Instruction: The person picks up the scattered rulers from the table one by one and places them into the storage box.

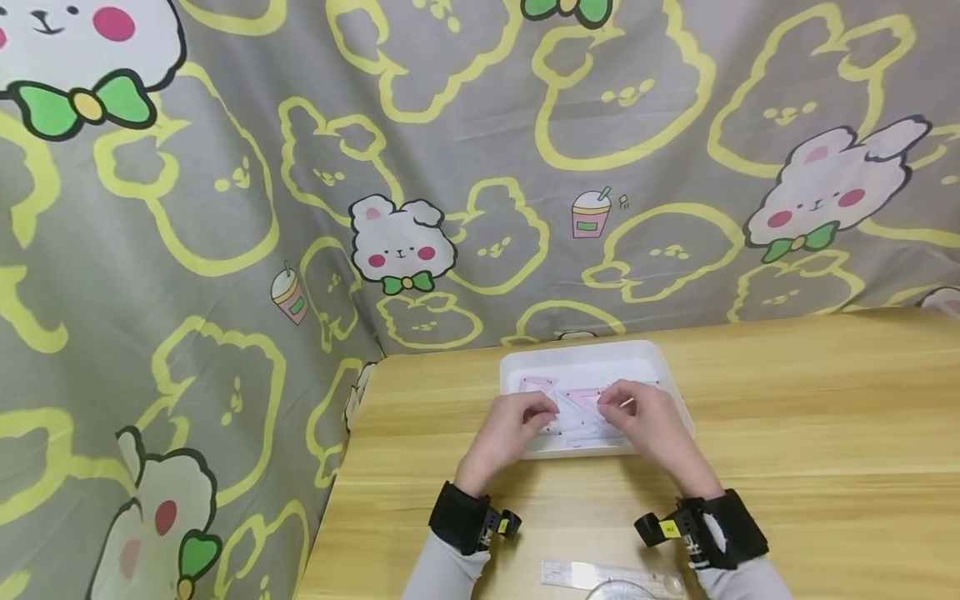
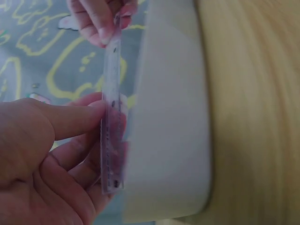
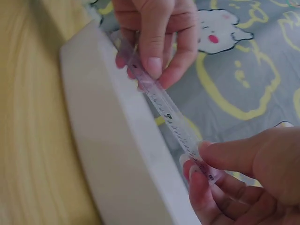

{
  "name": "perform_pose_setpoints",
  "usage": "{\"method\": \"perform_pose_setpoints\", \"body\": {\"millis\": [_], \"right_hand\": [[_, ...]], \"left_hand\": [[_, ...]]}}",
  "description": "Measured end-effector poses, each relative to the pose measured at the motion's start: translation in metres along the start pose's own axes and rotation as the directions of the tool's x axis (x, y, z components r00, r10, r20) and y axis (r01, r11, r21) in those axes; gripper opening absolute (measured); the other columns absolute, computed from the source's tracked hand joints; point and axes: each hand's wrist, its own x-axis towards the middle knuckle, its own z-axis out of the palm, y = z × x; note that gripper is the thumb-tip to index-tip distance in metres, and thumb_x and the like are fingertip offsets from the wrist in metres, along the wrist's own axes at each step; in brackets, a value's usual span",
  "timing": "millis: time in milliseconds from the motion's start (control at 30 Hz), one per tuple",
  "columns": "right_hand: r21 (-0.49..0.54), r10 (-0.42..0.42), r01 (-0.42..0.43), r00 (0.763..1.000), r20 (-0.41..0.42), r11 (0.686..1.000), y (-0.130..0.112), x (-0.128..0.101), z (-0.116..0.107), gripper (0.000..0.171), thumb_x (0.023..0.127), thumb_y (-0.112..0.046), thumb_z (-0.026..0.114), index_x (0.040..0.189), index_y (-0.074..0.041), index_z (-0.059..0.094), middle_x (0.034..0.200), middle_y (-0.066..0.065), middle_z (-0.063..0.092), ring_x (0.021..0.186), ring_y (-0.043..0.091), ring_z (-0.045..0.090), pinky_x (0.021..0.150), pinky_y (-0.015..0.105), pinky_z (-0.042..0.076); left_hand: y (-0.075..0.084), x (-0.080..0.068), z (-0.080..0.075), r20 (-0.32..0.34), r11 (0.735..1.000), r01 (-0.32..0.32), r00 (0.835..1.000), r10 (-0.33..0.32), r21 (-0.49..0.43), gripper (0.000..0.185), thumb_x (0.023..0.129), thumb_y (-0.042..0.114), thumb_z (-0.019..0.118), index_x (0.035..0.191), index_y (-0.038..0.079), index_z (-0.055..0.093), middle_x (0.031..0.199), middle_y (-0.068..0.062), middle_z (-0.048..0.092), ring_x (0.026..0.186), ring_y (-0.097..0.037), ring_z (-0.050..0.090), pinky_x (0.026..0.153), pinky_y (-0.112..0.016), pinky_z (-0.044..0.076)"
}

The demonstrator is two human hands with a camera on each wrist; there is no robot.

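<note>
Both hands are over a white plastic tray (image 1: 667, 392) on the wooden table and hold a clear, pink-tinted ruler (image 1: 579, 410) between them. My left hand (image 1: 534, 415) pinches one end between thumb and fingers, and the left wrist view shows the ruler (image 2: 111, 117) edge-on beside the tray wall (image 2: 173, 122), gripped by the left hand (image 2: 89, 136). My right hand (image 1: 624, 406) pinches the other end. In the right wrist view the right hand (image 3: 201, 161) grips the ruler (image 3: 168, 117) just above the tray rim (image 3: 112, 140).
More clear pink drawing tools (image 1: 534, 385) lie inside the tray. A second clear ruler (image 1: 600, 575) and a curved clear piece lie on the table near my body. A grey bunny-print cloth (image 1: 225, 250) hangs behind and left of the table's edge.
</note>
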Motion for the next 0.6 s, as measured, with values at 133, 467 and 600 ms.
{"method": "perform_pose_setpoints", "body": {"millis": [133, 467, 600], "right_hand": [[-0.032, -0.007, 0.008, 1.0, 0.017, 0.999, 0.008, 0.002, 0.005, 0.007, 0.093, -0.003, 0.075, 0.089, -0.008, 0.073, 0.089, 0.005, 0.074, 0.076, 0.016, 0.063, 0.07, 0.03, 0.049], [-0.079, -0.034, 0.04, 0.997, 0.069, 0.996, 0.022, 0.005, 0.012, 0.001, 0.089, -0.004, 0.078, 0.088, -0.004, 0.077, 0.084, 0.002, 0.073, 0.079, 0.018, 0.063, 0.077, 0.038, 0.05], [-0.106, -0.002, 0.015, 0.993, 0.119, 0.994, 0.023, 0.004, 0.014, 0.003, 0.09, -0.006, 0.076, 0.087, -0.005, 0.077, 0.08, 0.001, 0.07, 0.076, 0.016, 0.059, 0.073, 0.036, 0.048]], "left_hand": [[-0.005, 0.002, 0.009, 0.003, 0.997, -0.004, 1.0, 0.004, 0.071, 0.009, 0.1, 0.008, 0.071, 0.104, 0.007, 0.078, 0.102, -0.001, 0.078, 0.092, -0.007, 0.067, 0.086, -0.023, 0.053], [-0.01, 0.004, 0.019, 0.05, 0.971, -0.022, 0.999, 0.011, 0.237, 0.007, 0.099, 0.01, 0.072, 0.093, 0.012, 0.076, 0.087, 0.007, 0.07, 0.078, -0.005, 0.056, 0.076, -0.018, 0.047], [-0.007, 0.004, 0.022, 0.063, 0.951, -0.027, 0.998, 0.008, 0.307, 0.008, 0.097, 0.01, 0.073, 0.091, 0.014, 0.076, 0.084, 0.009, 0.069, 0.076, -0.005, 0.056, 0.075, -0.02, 0.048]]}}
